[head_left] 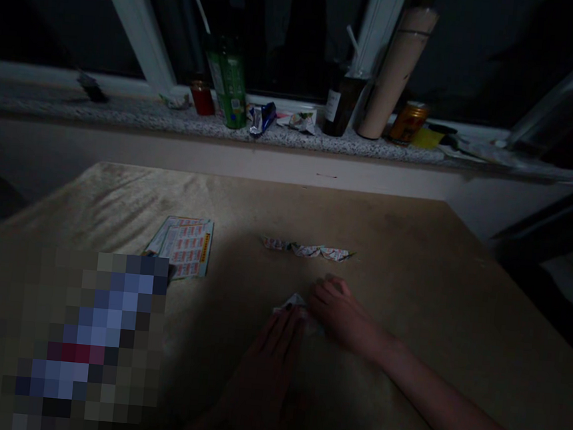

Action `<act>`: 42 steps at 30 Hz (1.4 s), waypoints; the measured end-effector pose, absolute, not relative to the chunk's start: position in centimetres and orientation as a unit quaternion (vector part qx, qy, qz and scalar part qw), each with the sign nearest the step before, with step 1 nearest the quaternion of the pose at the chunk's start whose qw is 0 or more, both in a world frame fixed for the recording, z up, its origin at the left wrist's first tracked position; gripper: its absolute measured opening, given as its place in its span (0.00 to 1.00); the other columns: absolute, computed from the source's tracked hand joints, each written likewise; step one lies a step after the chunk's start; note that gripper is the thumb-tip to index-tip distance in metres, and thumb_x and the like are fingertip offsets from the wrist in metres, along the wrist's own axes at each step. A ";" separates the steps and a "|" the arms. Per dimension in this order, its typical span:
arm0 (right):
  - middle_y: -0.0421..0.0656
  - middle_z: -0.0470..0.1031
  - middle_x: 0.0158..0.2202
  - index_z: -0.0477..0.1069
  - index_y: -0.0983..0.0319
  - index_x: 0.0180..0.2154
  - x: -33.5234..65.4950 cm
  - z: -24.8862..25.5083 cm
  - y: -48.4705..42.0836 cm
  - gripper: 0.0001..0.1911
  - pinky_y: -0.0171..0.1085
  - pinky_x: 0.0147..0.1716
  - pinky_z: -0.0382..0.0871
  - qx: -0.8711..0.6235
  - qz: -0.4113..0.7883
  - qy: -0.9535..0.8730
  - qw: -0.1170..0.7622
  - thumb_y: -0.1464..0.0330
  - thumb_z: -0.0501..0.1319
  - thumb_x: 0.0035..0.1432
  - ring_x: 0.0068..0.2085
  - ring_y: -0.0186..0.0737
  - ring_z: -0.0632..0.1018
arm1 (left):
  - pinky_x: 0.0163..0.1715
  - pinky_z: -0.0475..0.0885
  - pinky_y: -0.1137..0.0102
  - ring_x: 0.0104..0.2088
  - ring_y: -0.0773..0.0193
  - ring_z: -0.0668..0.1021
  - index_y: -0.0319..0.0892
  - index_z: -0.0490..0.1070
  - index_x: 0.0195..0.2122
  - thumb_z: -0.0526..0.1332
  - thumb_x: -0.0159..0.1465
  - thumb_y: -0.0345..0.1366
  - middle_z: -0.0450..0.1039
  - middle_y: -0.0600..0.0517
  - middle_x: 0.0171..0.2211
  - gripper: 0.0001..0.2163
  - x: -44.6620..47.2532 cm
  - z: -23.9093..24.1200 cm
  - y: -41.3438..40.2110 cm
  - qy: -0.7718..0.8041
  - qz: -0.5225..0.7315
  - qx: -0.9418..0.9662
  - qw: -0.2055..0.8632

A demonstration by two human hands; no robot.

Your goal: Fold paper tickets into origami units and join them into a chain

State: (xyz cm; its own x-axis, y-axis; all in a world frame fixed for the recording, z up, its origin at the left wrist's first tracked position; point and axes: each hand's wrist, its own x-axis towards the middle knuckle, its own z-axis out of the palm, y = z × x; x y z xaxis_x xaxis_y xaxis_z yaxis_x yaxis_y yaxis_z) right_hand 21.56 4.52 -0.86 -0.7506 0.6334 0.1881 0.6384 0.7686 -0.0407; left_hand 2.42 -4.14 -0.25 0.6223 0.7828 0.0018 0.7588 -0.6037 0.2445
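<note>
A small piece of folded printed paper (295, 301) lies on the tan tabletop, its pointed top showing. My left hand (272, 347) rests flat over it, fingers stretched out, in deep shadow. At the paper's right edge is my right hand (341, 313), its fingers curled in against the paper. The fingertips are partly hidden. Past both hands, a row of folded paper pieces (307, 250) of similar print stretches sideways. To the left lies a stack of printed sheets (183, 249) with red text blocks and a yellow strip.
A pixelated patch (90, 332) hides a bluish object at the left. On the granite sill (293, 139) stand a green bottle (231, 90), a dark cup with a straw (342, 106), a tall pinkish flask (396, 77), an orange can (409, 123) and a red jar (203, 99).
</note>
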 end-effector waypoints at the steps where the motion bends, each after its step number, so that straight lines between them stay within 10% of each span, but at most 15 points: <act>1: 0.44 0.67 0.31 0.67 0.62 0.31 21.6 -0.9 4.5 0.05 0.44 0.47 0.55 -0.339 -0.016 -0.936 0.095 0.76 0.56 0.58 0.37 0.42 0.67 | 0.59 0.48 0.56 0.63 0.47 0.45 0.35 0.38 0.64 0.55 0.58 0.49 0.37 0.42 0.65 0.39 2.3 -0.5 -4.0 0.434 0.051 0.891 0.124; 42: 0.46 0.55 0.62 0.55 0.55 0.59 22.8 -0.3 4.5 0.23 0.58 0.59 0.40 -0.346 0.105 -0.925 0.118 0.66 0.53 0.62 0.63 0.47 0.53 | 0.60 0.46 0.55 0.63 0.50 0.43 0.33 0.41 0.64 0.55 0.59 0.50 0.37 0.40 0.65 0.38 0.9 0.4 -0.9 0.353 0.026 0.916 0.189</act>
State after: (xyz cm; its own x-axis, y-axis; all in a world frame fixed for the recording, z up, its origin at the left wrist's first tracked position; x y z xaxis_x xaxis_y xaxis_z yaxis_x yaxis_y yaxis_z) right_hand 22.82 4.53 -0.28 -0.7327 0.6647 0.1462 0.6148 0.7386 -0.2767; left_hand 0.93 -0.95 0.36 0.7499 0.6560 -0.0854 0.6363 -0.6798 0.3648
